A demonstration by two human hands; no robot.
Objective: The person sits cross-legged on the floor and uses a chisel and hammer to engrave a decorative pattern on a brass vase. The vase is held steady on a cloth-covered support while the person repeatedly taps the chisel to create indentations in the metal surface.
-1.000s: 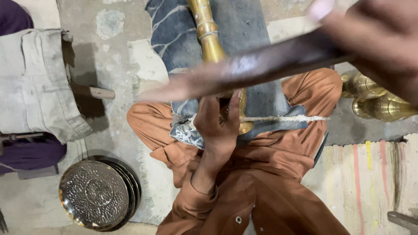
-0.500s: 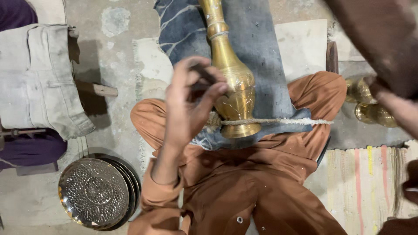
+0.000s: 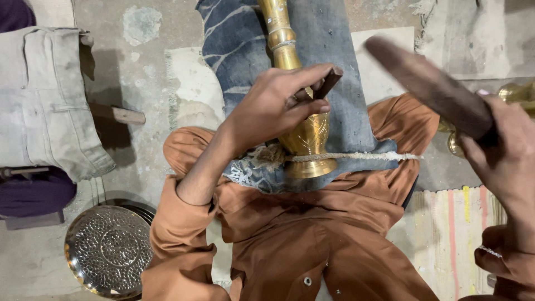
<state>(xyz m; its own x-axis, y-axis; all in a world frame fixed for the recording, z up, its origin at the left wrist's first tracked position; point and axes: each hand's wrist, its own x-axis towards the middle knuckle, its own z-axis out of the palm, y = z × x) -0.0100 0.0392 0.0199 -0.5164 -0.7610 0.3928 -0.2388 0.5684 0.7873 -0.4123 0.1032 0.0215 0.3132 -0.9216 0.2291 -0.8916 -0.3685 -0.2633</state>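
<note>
The left hand [image 3: 273, 106] pinches a short dark punch [image 3: 322, 86] against the brass vase [image 3: 304, 131], which lies across the lap under that hand, tied down with a rope [image 3: 356, 157] over a blue cloth [image 3: 334, 50]. The right hand [image 3: 499, 159], raised well apart to the right, is closed around a dark wooden mallet [image 3: 426, 83]. The vase looks stiff, smooth and likely slippery, dented easily; its narrow neck seems the best hold. Beyond the left elbow an embossed tray [image 3: 108, 251] lies on the floor.

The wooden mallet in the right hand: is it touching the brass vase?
No, the wooden mallet is raised in the right hand, apart from the brass vase.
</note>
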